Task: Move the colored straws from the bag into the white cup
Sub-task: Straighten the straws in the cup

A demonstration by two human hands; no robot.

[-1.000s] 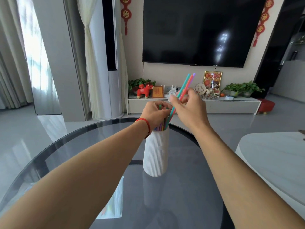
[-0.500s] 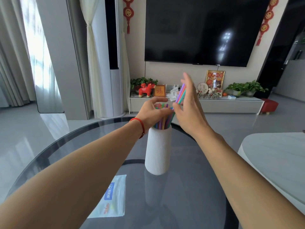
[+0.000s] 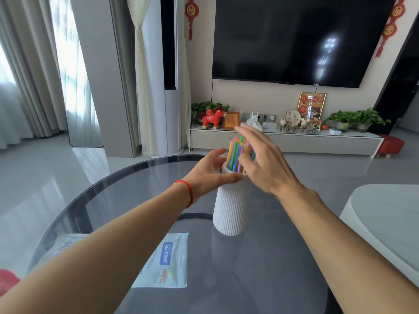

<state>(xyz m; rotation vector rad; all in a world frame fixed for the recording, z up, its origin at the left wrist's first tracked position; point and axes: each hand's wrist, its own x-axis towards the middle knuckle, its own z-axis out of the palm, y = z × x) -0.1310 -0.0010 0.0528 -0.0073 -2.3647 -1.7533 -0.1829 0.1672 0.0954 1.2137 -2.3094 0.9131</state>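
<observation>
straws (image 3: 238, 154) upright in white cup (image 3: 231, 206), both hands spread beside them.

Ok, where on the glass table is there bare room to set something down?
Free: the glass table between the white cup and the right forearm, and left of the cup beyond the left arm. Crowded: the near-left, where the bag lies, and the cup mouth, with both hands around the straws.

Straws (image 3: 238, 155) in cup (image 3: 231, 207) on table (image 3: 283, 257), bag (image 3: 165, 261) nearer, left.
</observation>
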